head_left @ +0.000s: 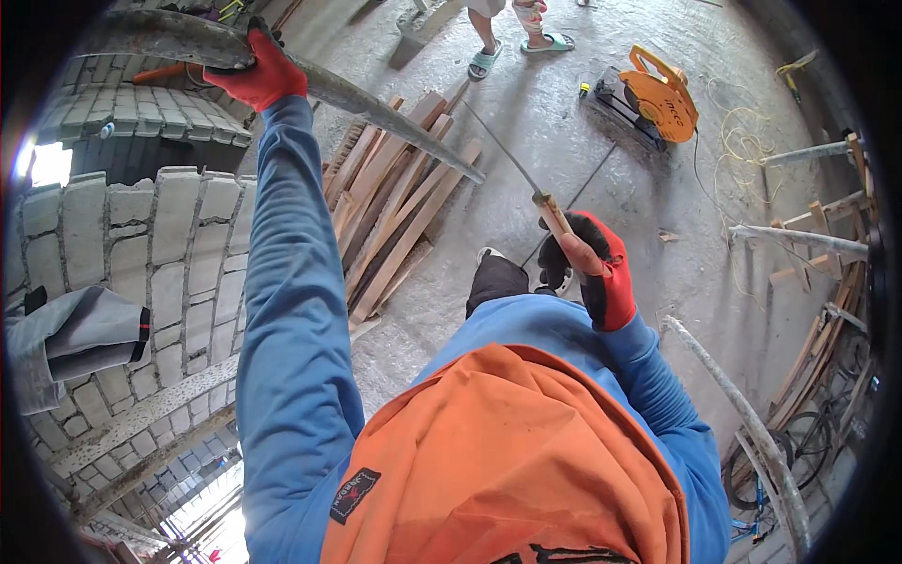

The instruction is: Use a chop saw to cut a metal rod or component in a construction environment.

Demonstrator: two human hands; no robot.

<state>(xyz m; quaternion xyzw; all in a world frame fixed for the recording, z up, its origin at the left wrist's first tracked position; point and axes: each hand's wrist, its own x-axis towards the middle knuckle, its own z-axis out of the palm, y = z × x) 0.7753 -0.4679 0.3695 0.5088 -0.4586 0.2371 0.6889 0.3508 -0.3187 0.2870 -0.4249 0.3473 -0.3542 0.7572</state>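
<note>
My left hand, in a red and black work glove, reaches up to a long grey metal pole and is closed round it. The pole slants from the upper left down toward the middle of the view. In front of my body, my right hand, gloved the same way, is closed round the wooden handle of a tool. A long thin metal rod sticks out of that handle, pointing up and to the left. Whether the rod's tip has a hook is too small to tell.
Loose wooden planks lie piled beyond my left arm. An orange cut-off saw stands on the concrete floor at the upper right, near a tangled yellow cord. A person's sandalled feet are at the top. Metal props reach in from the right; a block wall rises left.
</note>
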